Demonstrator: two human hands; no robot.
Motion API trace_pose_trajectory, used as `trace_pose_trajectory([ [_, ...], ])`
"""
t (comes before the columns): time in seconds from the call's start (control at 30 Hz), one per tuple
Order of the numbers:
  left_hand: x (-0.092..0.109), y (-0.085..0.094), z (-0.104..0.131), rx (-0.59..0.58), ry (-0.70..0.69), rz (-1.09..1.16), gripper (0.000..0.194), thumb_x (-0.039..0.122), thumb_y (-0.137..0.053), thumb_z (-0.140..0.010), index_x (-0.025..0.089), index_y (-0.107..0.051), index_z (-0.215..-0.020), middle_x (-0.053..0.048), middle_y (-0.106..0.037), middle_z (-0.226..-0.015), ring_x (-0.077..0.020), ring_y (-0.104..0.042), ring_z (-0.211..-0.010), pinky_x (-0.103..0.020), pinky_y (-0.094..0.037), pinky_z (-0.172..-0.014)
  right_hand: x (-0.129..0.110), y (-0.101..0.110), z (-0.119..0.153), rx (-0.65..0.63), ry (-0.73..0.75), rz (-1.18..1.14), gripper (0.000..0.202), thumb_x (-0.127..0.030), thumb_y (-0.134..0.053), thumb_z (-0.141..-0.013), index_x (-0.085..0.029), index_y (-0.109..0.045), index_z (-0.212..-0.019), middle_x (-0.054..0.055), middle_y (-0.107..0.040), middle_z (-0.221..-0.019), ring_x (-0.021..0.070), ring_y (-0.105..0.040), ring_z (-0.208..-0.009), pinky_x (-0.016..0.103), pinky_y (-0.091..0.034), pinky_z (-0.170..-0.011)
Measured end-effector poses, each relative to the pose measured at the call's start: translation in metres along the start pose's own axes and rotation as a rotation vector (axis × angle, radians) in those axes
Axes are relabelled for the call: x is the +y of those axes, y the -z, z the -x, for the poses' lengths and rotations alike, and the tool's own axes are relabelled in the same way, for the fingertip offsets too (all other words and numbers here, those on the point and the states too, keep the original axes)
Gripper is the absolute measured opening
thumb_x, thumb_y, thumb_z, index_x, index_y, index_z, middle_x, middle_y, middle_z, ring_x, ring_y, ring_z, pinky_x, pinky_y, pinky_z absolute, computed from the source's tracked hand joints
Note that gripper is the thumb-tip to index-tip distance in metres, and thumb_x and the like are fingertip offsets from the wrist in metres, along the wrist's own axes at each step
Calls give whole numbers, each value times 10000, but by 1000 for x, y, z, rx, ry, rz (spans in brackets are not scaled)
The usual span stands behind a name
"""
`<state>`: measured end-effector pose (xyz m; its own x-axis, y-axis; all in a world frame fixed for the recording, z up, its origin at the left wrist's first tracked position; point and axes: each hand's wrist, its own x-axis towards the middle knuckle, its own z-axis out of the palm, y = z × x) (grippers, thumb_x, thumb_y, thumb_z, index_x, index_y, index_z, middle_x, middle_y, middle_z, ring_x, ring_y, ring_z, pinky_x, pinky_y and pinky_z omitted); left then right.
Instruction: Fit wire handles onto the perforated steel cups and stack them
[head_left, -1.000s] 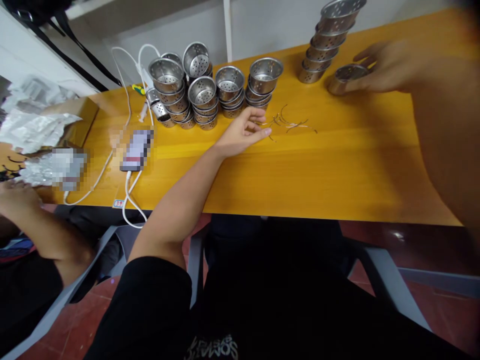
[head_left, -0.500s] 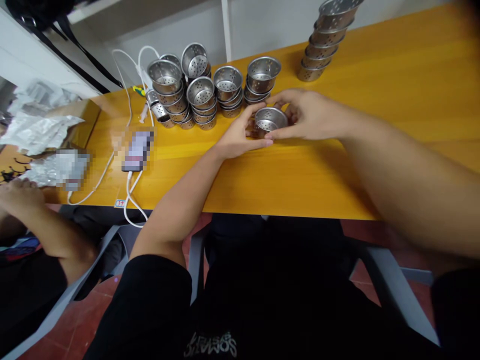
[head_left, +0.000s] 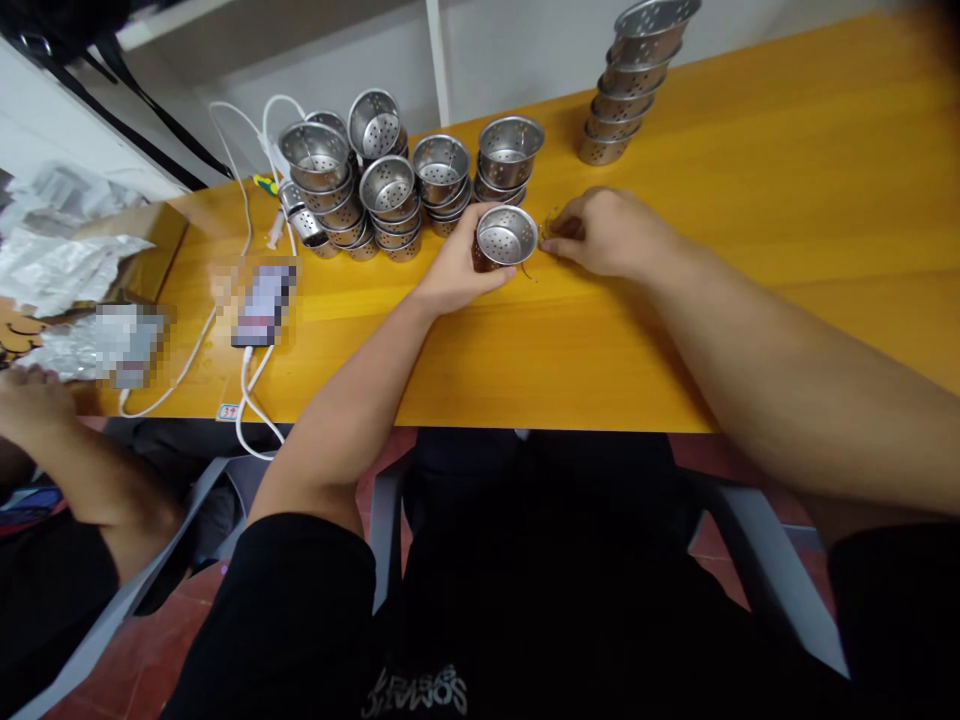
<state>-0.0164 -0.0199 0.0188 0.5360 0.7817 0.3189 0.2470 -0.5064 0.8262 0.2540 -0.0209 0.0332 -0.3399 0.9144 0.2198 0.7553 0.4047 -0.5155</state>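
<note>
My left hand [head_left: 457,262] is wrapped round the side of a small perforated metal cup [head_left: 507,236], which is tilted with its mouth towards me. Just right of the cup, my right hand [head_left: 604,230] is closed in a pinch on a thin wire-like strand [head_left: 547,232]. The strand is fine and blurred, so its full shape cannot be made out. Another thin dark curved bit shows below the cup's right rim. Behind the left hand stand several stacks of like cups [head_left: 441,165], close together.
A taller leaning stack of perforated cups [head_left: 626,85] stands at the back right. To the left lie a phone [head_left: 262,305] with white cables, a syringe-like item [head_left: 276,230] and plastic bags [head_left: 67,260]. A co-worker's arm [head_left: 90,450] rests at the table's left end.
My right hand has come off the cup and moved slightly right, now pinching the thin strand. The cup, now held by my left hand alone, is turned more towards me.
</note>
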Motion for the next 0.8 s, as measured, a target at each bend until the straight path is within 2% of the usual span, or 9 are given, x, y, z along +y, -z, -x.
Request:
trace_pose_trajectory([
  [0.07,2,1,0,6,28,1,767,292,-788,-885,207,-378,-1527,-144,-561,-1538,-244,-623,-1471,-438,-521,-1271,-1,0,-5,-25,-32,111,227,-462,-780,-950,-243,-756,-894,84,-757,-887,269,-680,-851,518,-616,-949],
  [0.13,4,2,1,6,43,6,788,325,-801,-892,208,-374,-1543,-146,-553,-1548,-251,-613,-1480,-443,-522,-1268,0,2,-7,-59,-86,208,108,-317,-790,-910,-222,-757,-870,88,-742,-875,278,-690,-857,521,-608,-935],
  [0.2,3,2,2,-7,42,9,800,360,-804,-901,206,-371,-1556,-154,-550,-1549,-261,-608,-1480,-452,-522,-1265,0,4,-6,-84,-97,237,69,-244,-811,-849,-199,-761,-864,93,-718,-847,298,-697,-878,520,-600,-924],
  [0.3,-6,2,0,-31,-8,6,801,398,-787,-906,195,-359,-1552,-165,-551,-1541,-276,-615,-1471,-485,-508,-1284,-5,4,-1,-120,-66,267,92,-252,-811,-838,-185,-748,-848,105,-707,-862,309,-695,-955,478,-583,-930],
  [0.4,-22,3,-5,-67,-98,-20,846,488,-754,-912,202,-302,-1567,-148,-526,-1549,-299,-596,-1494,-562,-449,-1333,-22,3,6,-171,-117,373,131,-269,-706,-944,-145,-746,-943,177,-730,-1083,302,-684,-1020,435,-552,-920],
  [0.5,-35,4,-8,-108,-146,-28,878,571,-721,-935,216,-253,-1588,-142,-487,-1572,-304,-569,-1508,-580,-398,-1360,-38,6,11,-184,-169,431,188,-252,-617,-1014,-127,-738,-1085,205,-703,-1247,301,-677,-1056,418,-534,-919],
  [0.67,-40,5,-9,-115,-171,-25,910,639,-707,-937,229,-240,-1602,-132,-487,-1550,-304,-573,-1491,-581,-393,-1354,-40,23,14,-116,-145,308,221,-260,-662,-1025,-150,-713,-1210,199,-709,-1266,309,-667,-1080,425,-526,-967],
  [0.8,-39,6,-9,-127,-193,-22,905,636,-719,-931,227,-253,-1590,-136,-490,-1553,-307,-580,-1486,-581,-387,-1356,-31,35,17,-256,-96,265,323,-333,-779,-977,-124,-728,-1218,184,-727,-1192,275,-661,-968,398,-508,-889],
])
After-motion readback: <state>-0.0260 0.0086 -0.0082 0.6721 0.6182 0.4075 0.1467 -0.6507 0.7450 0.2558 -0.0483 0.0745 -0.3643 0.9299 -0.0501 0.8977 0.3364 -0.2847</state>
